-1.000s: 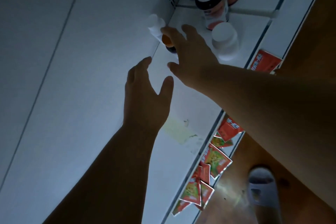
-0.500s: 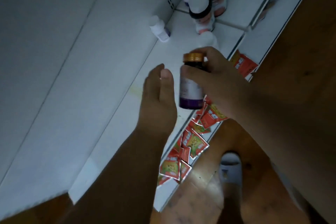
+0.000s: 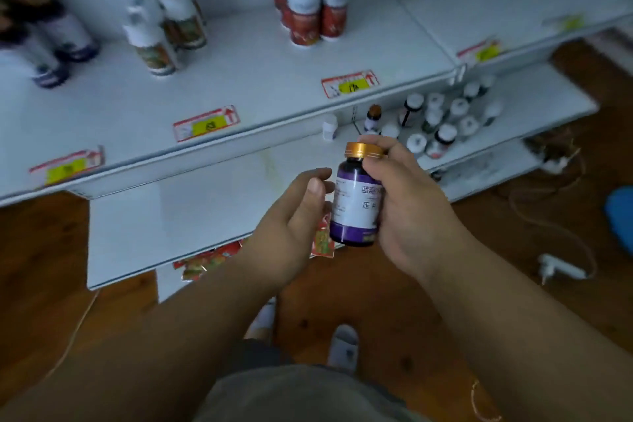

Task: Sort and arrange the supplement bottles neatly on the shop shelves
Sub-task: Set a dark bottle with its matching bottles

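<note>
White shelving (image 3: 239, 79) fills my view, above a wood floor (image 3: 394, 301). My right hand (image 3: 407, 212) grips an upright gold-capped purple bottle (image 3: 354, 199) held before the lower shelf (image 3: 191, 202). My left hand (image 3: 291, 219), half open, touches its side.

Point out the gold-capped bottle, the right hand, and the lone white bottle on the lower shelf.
gold-capped bottle (image 3: 354, 205): head view, on its label.
right hand (image 3: 411, 205): head view, on its back.
lone white bottle (image 3: 329, 127): head view, on its body.

Right hand (image 3: 407, 202) holds gold-capped purple bottle (image 3: 354, 205) upright; left hand (image 3: 291, 219) open, just beside it.
</note>
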`<state>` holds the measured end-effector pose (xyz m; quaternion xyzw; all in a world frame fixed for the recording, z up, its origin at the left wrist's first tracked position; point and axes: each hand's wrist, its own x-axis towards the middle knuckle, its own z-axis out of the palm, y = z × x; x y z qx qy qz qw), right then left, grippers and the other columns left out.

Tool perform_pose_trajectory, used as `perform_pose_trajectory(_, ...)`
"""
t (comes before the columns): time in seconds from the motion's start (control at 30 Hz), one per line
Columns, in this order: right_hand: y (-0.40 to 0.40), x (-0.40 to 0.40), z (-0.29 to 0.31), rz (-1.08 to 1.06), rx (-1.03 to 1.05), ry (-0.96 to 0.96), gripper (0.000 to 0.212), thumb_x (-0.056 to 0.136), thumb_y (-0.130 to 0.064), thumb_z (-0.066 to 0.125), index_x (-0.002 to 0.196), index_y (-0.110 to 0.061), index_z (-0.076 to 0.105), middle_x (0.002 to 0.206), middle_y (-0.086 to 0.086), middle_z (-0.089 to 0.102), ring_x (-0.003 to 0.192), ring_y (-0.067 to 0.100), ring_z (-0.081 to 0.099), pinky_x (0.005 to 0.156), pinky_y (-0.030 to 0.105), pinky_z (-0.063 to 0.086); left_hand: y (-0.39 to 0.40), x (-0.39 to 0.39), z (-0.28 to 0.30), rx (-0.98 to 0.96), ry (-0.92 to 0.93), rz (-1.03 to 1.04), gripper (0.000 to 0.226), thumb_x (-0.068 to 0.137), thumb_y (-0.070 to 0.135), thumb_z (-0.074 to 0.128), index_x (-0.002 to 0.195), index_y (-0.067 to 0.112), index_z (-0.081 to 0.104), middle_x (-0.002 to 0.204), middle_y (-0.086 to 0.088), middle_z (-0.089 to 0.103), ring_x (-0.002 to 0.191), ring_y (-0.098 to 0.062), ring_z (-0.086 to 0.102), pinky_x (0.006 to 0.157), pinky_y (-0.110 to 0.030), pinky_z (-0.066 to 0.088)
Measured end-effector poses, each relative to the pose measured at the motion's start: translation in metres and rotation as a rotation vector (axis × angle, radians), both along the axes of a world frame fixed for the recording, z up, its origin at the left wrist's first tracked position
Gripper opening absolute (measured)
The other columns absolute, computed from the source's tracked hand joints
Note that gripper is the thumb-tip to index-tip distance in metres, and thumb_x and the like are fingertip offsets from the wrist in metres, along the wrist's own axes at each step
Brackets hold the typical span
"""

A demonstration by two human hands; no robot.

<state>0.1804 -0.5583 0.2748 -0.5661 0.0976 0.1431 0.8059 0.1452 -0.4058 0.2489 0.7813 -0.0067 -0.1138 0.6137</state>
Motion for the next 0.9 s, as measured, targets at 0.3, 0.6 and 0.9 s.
perform_pose_trajectory(0.3, 0.106, 0.026, 0.077, 0.18, -0.168, -0.27, 0.043, 0.067, -0.034, 0.082, 0.103, -0.026, 0.06, 0.092, 0.001, 0.066, 0.084, 0.015, 0.067, 0.078, 0.04, 0.055, 0.106, -0.004, 0.057, 0.032, -0.13, 0.122, 0.074, 0.082, 0.083, 0.019, 0.138, 0.041, 0.043, 0.132, 0.021, 0.055, 0.121, 0.001, 0.052, 0.106, -0.037, 0.042)
perform_pose_trajectory(0.6, 0.256, 0.06, 0.081, 0.215, -0.313, -0.398, 0.043, 0.064, -0.045, 0.081, 0.1, -0.039, 0.058, 0.1, -0.002, 0.07, 0.091, 0.017, 0.071, 0.083, 0.051, 0.059, 0.248, 0.021, 0.069, 0.242, -0.246, 0.22, 0.066, 0.089, 0.074, 0.024, 0.14, 0.035, 0.041, 0.135, 0.015, 0.053, 0.121, -0.004, 0.052, 0.101, -0.038, 0.046)
perform_pose_trajectory(0.9, 0.342, 0.139, 0.068, 0.327, -0.774, -0.667, 0.042, 0.079, -0.03, 0.08, 0.107, -0.033, 0.048, 0.094, -0.024, 0.056, 0.086, -0.007, 0.055, 0.082, 0.026, 0.047, 0.314, 0.072, 0.046, 0.778, -0.146, 0.374, 0.072, 0.09, 0.07, 0.032, 0.148, 0.027, 0.028, 0.152, 0.003, 0.034, 0.137, -0.018, 0.034, 0.11, -0.037, 0.031)
